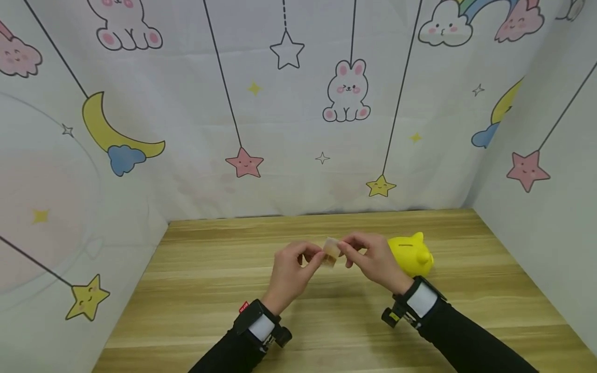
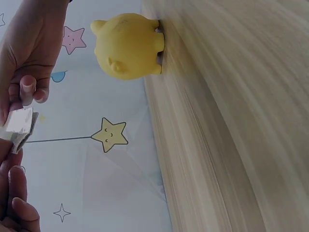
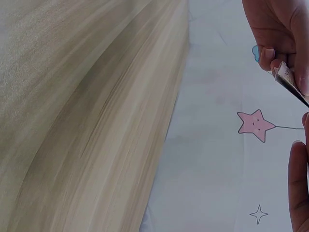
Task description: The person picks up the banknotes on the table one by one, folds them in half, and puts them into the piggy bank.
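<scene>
Between both hands, above the middle of the table, is a small folded banknote (image 1: 331, 250), pale with a brownish part. My left hand (image 1: 295, 267) pinches its left side between thumb and fingers. Its right edge is pinched by my right hand (image 1: 370, 259). Folded layers of the note (image 2: 21, 126) show in the left wrist view, and its thin edge (image 3: 288, 79) faces the right wrist view. Just beyond the right wrist, a yellow piggy bank (image 1: 412, 260) stands upright on the table, a dark slot in its top; the right hand partly covers it in the head view.
The wood-grain table (image 1: 210, 290) meets a white cloth backdrop (image 1: 298, 191) printed with rabbits, stars and clouds. More cloth walls rise at the left and right sides. A small red tag (image 1: 243, 307) shows beside the left wrist strap.
</scene>
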Available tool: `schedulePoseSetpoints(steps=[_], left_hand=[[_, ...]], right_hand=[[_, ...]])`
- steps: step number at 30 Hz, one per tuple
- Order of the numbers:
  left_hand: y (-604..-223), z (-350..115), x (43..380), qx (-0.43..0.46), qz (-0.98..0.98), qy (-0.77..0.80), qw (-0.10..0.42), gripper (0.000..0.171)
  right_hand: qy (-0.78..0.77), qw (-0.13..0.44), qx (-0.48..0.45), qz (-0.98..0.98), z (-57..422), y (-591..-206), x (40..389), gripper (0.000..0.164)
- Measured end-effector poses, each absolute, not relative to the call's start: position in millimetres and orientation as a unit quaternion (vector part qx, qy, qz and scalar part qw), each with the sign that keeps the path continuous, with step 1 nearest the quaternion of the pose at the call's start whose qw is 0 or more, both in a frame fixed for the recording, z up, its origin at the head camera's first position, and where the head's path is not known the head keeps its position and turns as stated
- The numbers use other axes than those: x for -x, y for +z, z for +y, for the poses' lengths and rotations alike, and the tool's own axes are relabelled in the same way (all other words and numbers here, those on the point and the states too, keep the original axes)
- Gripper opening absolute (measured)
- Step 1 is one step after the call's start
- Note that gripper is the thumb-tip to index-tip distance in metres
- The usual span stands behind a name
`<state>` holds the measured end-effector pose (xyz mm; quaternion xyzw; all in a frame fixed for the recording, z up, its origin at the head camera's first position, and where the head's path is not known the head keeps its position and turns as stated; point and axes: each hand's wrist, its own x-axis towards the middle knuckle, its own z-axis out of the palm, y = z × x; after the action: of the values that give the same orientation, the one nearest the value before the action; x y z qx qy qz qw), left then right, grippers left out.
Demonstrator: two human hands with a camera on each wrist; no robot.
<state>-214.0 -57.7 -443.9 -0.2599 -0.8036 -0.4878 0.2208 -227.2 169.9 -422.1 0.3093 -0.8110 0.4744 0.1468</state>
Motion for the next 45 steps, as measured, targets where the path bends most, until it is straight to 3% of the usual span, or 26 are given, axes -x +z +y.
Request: schedulePoseSetpoints(steps=[9, 20, 30, 45], left_hand=[[-445, -61, 210, 0.233, -0.803, -0.509, 0.205, 0.006], [-451, -61, 205, 0.215, -0.805, -0.505, 0.225, 0.004], [-448, -67, 208, 0.226, -0.811, -0.509, 0.180, 0.009], [-447, -56, 205, 0.252, -0.799, -0.474, 0.270, 0.007]], right_hand=[[0.475, 0.152, -0.303, -0.812, 170, -419, 229, 0.010], [0.470, 0.147, -0.309, -0.814, 167, -421, 229, 0.007], [0.471, 0.134, -0.307, -0.816, 163, -424, 226, 0.007], [0.473, 0.152, -0.303, -0.813, 158, -428, 226, 0.009]])
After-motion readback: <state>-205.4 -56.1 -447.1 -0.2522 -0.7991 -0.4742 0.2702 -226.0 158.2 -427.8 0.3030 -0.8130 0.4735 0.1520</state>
